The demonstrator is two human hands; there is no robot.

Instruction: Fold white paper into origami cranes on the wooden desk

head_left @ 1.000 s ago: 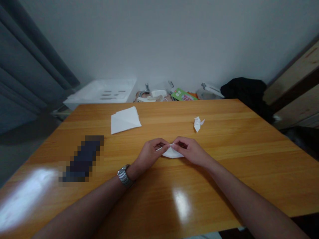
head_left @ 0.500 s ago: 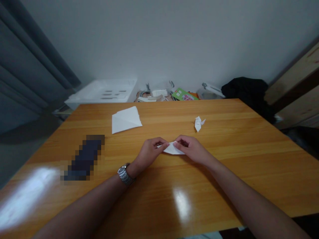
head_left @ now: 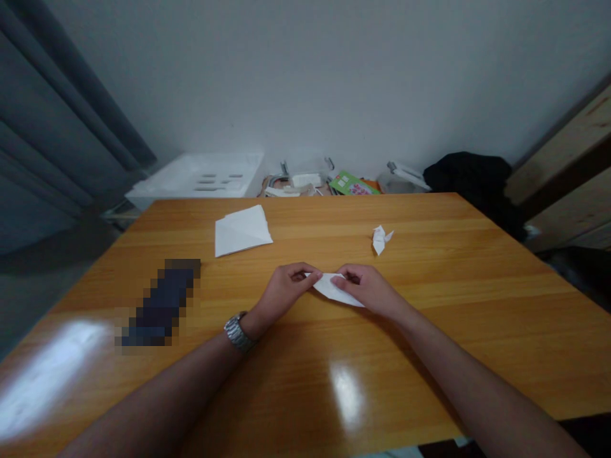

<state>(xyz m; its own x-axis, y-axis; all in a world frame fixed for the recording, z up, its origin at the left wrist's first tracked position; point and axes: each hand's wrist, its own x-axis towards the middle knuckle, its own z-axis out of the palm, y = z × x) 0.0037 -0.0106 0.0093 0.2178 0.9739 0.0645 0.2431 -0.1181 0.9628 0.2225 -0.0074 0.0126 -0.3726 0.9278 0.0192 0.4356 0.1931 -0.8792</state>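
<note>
A folded piece of white paper [head_left: 333, 289] is held just above the wooden table, between my two hands. My left hand [head_left: 289, 286], with a metal watch [head_left: 238, 332] at its wrist, pinches the paper's left end between thumb and fingers. On the paper's right part, my right hand [head_left: 365, 284] closes with its thumb on top and fingers behind. Beyond my right hand stands a small folded white paper figure [head_left: 379, 240]. White paper sheets [head_left: 242, 231] lie farther off to the left.
A pixelated dark object [head_left: 165, 302] lies on the table [head_left: 296, 369] at the left. Past the far edge are a white slotted tray [head_left: 200, 175], a green booklet [head_left: 353, 183], assorted small items and black fabric [head_left: 470, 175].
The folded paper has tilted, its right end now nearer to me, and more of its face shows between my hands. Both hands stay at nearly the same place.
</note>
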